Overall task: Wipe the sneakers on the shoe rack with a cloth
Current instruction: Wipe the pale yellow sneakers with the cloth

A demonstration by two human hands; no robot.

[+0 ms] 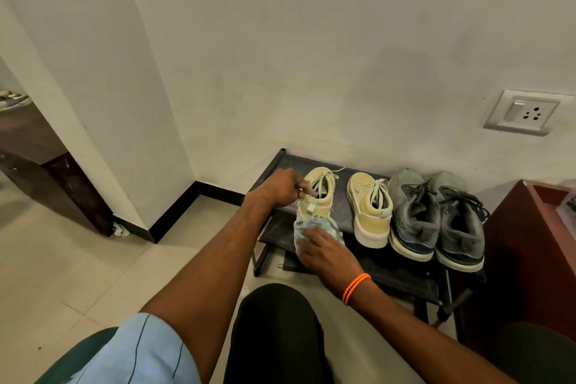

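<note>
Pressing cloth (314, 226) against yellow sneaker (316, 196) heel

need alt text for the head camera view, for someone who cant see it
Seen from above, a person's right hand presses a pale cloth against the heel of a yellow sneaker while the left hand steadies it at the collar. It sits on a low black shoe rack beside its matching sneaker and a grey pair.

The left hand (280, 185) grips the leftmost cream lace-up sneaker (316, 193) on the low black shoe rack (405, 277). The right hand (327, 254) presses a crumpled pale blue-grey cloth (314, 226) on its heel.
</note>
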